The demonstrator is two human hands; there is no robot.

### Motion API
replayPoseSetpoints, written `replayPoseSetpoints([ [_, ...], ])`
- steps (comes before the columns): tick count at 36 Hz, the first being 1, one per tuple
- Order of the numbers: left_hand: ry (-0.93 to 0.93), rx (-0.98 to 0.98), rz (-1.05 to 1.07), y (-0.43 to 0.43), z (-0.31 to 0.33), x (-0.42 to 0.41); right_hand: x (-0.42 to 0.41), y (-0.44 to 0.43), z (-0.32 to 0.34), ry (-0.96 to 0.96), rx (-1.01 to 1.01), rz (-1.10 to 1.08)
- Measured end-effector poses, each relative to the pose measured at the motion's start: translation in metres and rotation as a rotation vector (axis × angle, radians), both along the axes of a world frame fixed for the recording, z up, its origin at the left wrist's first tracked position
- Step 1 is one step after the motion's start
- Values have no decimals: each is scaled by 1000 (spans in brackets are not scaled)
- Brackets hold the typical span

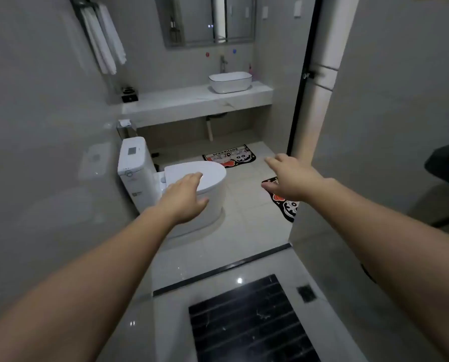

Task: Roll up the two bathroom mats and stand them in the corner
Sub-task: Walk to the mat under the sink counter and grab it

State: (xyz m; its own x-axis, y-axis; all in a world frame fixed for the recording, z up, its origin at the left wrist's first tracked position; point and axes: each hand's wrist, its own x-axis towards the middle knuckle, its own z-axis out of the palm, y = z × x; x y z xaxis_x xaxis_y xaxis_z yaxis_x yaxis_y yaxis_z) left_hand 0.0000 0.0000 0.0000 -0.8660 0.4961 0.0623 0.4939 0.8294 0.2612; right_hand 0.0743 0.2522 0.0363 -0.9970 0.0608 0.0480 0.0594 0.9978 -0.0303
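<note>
approach step: left hand (182, 197) and right hand (292, 178) empty, fingers spread; we judge next: crouch, grab near mat (283, 202); far mat (229, 155) flat.

left hand (184, 194) outstretched, right hand (291, 178) likewise, empty

Dim, flat, greyish light fills the room. Small glare spots glint on the glossy floor (239, 280). The picture is soft, hazy at the left wall (35, 126), with wide-angle bending at the edges.
</note>
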Motion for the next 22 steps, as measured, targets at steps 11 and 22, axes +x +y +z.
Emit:
replayPoseSetpoints([
  [11, -48, -50, -49, -14, -32, -63, -40, -18, -30, -36, 32, -93],
  [22, -100, -16, -90, 0, -52, -87, -72, -5, -54, -89, 53, -101],
])
